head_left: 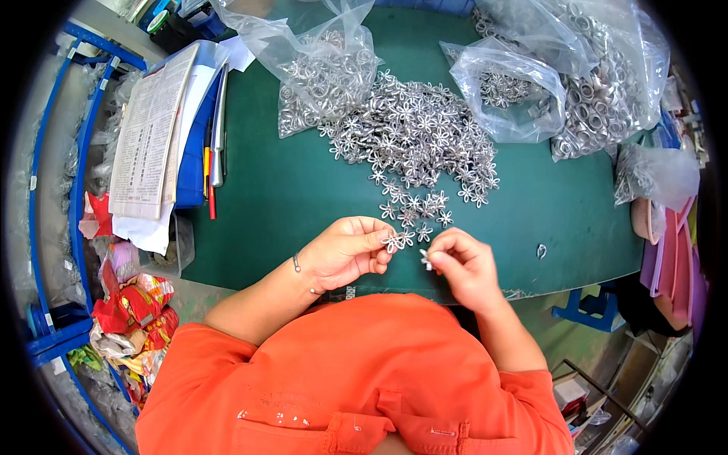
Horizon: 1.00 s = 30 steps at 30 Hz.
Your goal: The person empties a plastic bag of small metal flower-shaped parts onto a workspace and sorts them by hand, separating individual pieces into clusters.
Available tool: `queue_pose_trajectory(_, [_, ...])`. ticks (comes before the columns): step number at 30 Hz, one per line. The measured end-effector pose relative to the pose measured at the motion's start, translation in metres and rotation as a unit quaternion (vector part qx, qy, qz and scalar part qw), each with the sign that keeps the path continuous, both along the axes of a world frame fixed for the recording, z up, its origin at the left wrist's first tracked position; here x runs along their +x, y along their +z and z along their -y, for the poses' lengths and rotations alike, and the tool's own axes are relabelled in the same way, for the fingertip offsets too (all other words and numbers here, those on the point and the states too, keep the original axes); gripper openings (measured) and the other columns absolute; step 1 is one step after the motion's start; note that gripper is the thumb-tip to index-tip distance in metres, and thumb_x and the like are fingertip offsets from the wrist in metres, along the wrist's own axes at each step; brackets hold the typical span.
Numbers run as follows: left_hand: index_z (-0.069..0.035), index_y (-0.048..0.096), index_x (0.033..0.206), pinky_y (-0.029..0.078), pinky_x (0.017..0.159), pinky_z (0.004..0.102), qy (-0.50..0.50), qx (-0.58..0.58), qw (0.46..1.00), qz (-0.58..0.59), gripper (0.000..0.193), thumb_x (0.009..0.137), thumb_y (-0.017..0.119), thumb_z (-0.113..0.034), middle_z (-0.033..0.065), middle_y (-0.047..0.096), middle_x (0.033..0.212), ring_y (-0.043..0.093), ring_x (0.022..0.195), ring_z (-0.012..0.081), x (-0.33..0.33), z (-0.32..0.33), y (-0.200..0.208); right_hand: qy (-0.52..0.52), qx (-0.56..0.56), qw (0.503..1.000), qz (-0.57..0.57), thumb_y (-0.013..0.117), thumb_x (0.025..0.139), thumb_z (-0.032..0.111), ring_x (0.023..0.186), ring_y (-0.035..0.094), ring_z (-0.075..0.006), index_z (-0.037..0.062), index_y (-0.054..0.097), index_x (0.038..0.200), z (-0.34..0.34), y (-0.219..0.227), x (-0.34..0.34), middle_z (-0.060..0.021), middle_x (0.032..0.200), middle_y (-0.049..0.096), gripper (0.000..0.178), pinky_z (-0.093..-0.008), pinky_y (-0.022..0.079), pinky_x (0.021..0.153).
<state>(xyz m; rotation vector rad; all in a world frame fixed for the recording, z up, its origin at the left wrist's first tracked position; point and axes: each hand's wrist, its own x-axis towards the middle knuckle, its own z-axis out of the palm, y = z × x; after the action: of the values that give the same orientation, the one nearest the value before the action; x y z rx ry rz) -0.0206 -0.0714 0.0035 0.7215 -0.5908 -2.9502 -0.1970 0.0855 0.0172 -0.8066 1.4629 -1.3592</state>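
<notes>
My left hand (pixel 350 252) is closed, with a silver flower-shaped metal piece (pixel 392 243) pinched between thumb and fingers near the table's front edge. Just right of that piece is another flower (pixel 406 239); I cannot tell whether it is held too. My right hand (pixel 468 265) pinches a small flower-shaped metal piece (pixel 426 261), seen nearly edge-on and a little apart from the left hand's. Beyond both hands spreads a big heap of the same silver flowers (pixel 425 129), with several loose ones (pixel 413 208) trailing toward me.
Clear plastic bags of metal pieces stand at the back left (pixel 326 83) and back right (pixel 599 98). An open bag (pixel 504 91) lies beside the heap. Papers (pixel 152 136) and pens (pixel 208 182) lie left on the green table (pixel 258 174). A single small ring (pixel 541 251) lies right.
</notes>
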Motion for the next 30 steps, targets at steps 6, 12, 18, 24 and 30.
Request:
queue_pose_trajectory(6, [0.001, 0.062, 0.099, 0.050, 0.067, 0.0285, -0.013, 0.007, 1.000, -0.011, 0.016, 0.095, 0.062, -0.014, 0.0075, 0.063, 0.093, 0.057, 0.077, 0.0134, -0.002, 0.002, 0.004, 0.018, -0.129, 0.827, 0.547, 0.065, 0.090, 0.011, 0.075, 0.046, -0.0137, 0.0050, 0.058, 0.094, -0.001, -0.009, -0.017, -0.0048, 0.086, 0.051, 0.010, -0.0256, 0.040, 0.060])
queue_pose_trajectory(12, [0.000, 0.063, 0.095, 0.052, 0.070, 0.0304, -0.016, -0.031, 0.999, -0.041, 0.015, 0.093, 0.063, -0.015, 0.0124, 0.061, 0.099, 0.059, 0.079, 0.0165, -0.001, 0.002, -0.001, 0.007, -0.144, 0.798, 0.586, 0.063, 0.092, 0.011, 0.081, 0.048, -0.0149, 0.0046, 0.056, 0.096, -0.001, -0.014, -0.019, -0.0055, 0.091, 0.052, 0.010, -0.0274, 0.044, 0.065])
queue_pose_trajectory(18, [-0.002, 0.062, 0.093, 0.055, 0.072, 0.0287, 0.035, -0.021, 0.997, -0.062, 0.008, 0.092, 0.060, -0.009, 0.0106, 0.065, 0.099, 0.063, 0.086, 0.0152, -0.012, 0.008, 0.025, -0.063, -0.093, 0.869, 0.482, 0.061, 0.093, 0.010, 0.079, 0.055, -0.0164, 0.0041, 0.056, 0.096, 0.002, 0.001, -0.018, -0.0085, 0.092, 0.056, 0.008, -0.0266, 0.047, 0.060])
queue_pose_trajectory(24, [-0.003, 0.065, 0.096, 0.050, 0.064, 0.0297, -0.040, -0.772, 0.634, -0.010, 0.024, 0.075, 0.076, -0.004, 0.0065, 0.059, 0.090, 0.061, 0.074, 0.0198, -0.024, -0.003, 0.011, 0.010, -0.005, 0.907, -0.420, 0.073, 0.082, 0.012, 0.064, 0.059, -0.0229, 0.0048, 0.064, 0.098, 0.012, -0.001, -0.004, -0.0073, 0.075, 0.060, 0.020, -0.0322, 0.048, 0.056])
queue_pose_trajectory(30, [-0.002, 0.067, 0.095, 0.052, 0.064, 0.0301, -0.053, -0.754, 0.654, 0.033, 0.017, 0.079, 0.074, -0.006, 0.0081, 0.061, 0.086, 0.063, 0.077, 0.0234, -0.022, -0.006, 0.002, 0.022, 0.009, 0.914, -0.405, 0.069, 0.085, 0.012, 0.070, 0.064, -0.0311, 0.0040, 0.065, 0.095, 0.010, -0.003, -0.006, -0.0120, 0.078, 0.065, 0.014, -0.0389, 0.052, 0.061])
